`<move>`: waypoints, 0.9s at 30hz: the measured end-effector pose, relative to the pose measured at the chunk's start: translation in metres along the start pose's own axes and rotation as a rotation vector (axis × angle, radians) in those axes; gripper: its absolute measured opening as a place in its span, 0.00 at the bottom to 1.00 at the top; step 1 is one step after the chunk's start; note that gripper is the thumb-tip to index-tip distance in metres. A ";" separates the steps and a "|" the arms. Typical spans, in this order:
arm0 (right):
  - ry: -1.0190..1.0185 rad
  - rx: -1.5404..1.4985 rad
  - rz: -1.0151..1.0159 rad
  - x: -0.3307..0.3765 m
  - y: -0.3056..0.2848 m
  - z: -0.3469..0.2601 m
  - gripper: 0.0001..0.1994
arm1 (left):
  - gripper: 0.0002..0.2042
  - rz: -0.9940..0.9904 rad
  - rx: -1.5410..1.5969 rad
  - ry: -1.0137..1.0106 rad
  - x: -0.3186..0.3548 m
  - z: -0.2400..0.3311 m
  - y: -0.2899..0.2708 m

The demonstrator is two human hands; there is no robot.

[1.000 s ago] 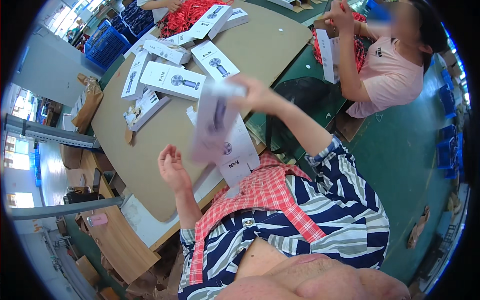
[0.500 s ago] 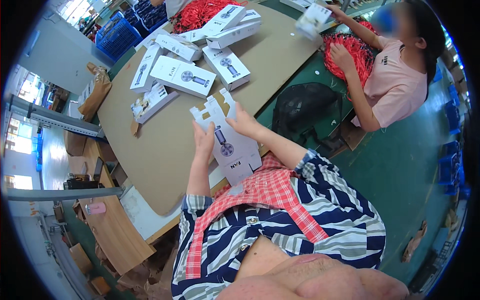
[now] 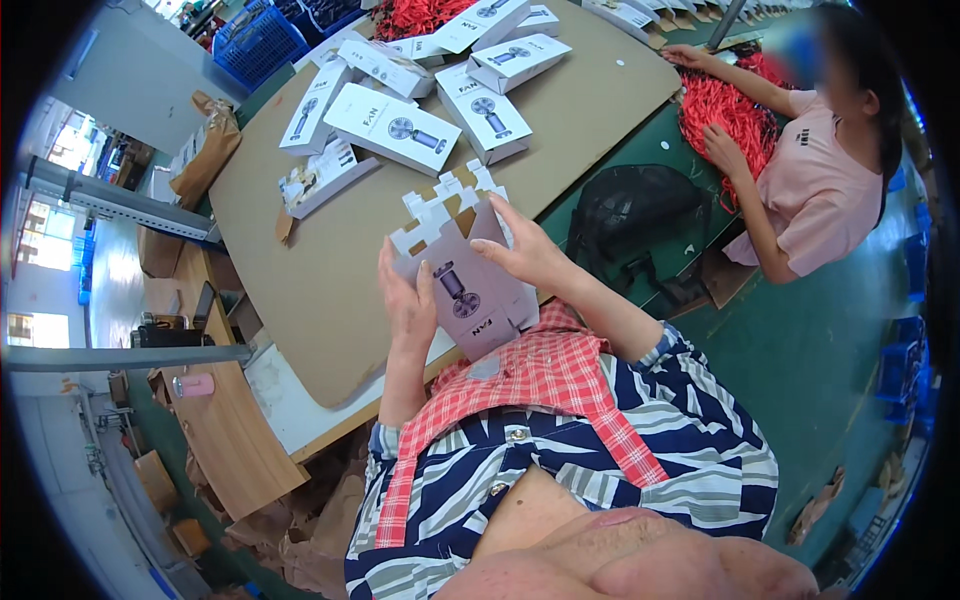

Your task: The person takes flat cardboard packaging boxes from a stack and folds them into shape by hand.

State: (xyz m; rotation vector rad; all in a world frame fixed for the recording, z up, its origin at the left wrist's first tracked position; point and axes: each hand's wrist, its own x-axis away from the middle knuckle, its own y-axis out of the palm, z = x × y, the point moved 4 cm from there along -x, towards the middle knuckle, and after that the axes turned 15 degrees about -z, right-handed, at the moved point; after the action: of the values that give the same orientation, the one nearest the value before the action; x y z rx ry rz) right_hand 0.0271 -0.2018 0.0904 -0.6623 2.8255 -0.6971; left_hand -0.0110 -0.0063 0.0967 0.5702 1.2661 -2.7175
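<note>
A white fan carton (image 3: pixel 462 318), printed with a picture of a small fan, stands between my hands against my red checked apron. Its far end gapes, with the cut flaps (image 3: pixel 450 205) sticking up and brown cardboard showing inside. My left hand (image 3: pixel 408 300) grips the left side, thumb on the printed face. On the right side, my right hand (image 3: pixel 527 252) holds the edge, with its thumb over the front panel. Beyond the flaps lies a pile of closed fan cartons (image 3: pixel 392 130) on the brown tabletop (image 3: pixel 300 310).
A black bag (image 3: pixel 635 205) lies on the green surface to the right. Behind it a person in a pink shirt (image 3: pixel 825 185) reaches over red shredded strips (image 3: pixel 735 130). A blue crate (image 3: pixel 258 48) stands far left; a wooden desk (image 3: pixel 235 450) is at near left.
The carton in my hands has gone from flattened to opened out, its flaps spread apart. The white box in the other person's raised hand is no longer there. The whole view has shifted slightly.
</note>
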 end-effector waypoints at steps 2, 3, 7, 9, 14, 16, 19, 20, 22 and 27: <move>-0.016 -0.233 -0.062 0.003 -0.004 0.005 0.36 | 0.16 -0.023 0.057 0.037 0.011 0.007 -0.014; -0.041 -0.463 -0.124 0.005 -0.005 0.004 0.33 | 0.14 -0.273 0.425 0.036 0.017 0.008 -0.013; -0.066 -0.638 -0.398 0.006 -0.009 -0.028 0.23 | 0.10 -0.507 1.050 0.134 0.021 -0.003 -0.005; -0.105 -0.608 -0.357 0.012 -0.001 -0.040 0.20 | 0.16 -0.476 1.123 0.047 0.018 0.006 0.000; -0.440 -0.697 -0.395 0.022 0.002 -0.072 0.26 | 0.30 -0.549 1.032 0.014 0.025 0.003 0.007; -0.320 -0.839 -0.274 0.006 0.003 -0.050 0.33 | 0.29 -0.461 0.975 -0.170 0.025 -0.001 0.017; -0.023 -0.808 -0.276 0.005 0.016 -0.030 0.32 | 0.24 -0.346 1.135 -0.267 0.026 -0.002 0.027; 0.024 -0.544 -0.285 0.002 0.015 -0.022 0.30 | 0.24 -0.351 1.135 -0.262 0.025 0.001 0.025; 0.006 -0.621 -0.308 0.000 0.017 -0.017 0.29 | 0.21 -0.275 1.570 -0.366 0.025 0.022 0.015; -0.003 -0.830 -0.290 0.007 0.016 -0.032 0.23 | 0.25 -0.230 1.317 -0.401 0.027 -0.004 0.021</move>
State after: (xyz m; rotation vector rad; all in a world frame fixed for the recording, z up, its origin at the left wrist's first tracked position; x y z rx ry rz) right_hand 0.0069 -0.1795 0.1105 -1.1818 2.9733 0.5113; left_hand -0.0296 -0.0153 0.0691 -0.1267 -0.7044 -3.2574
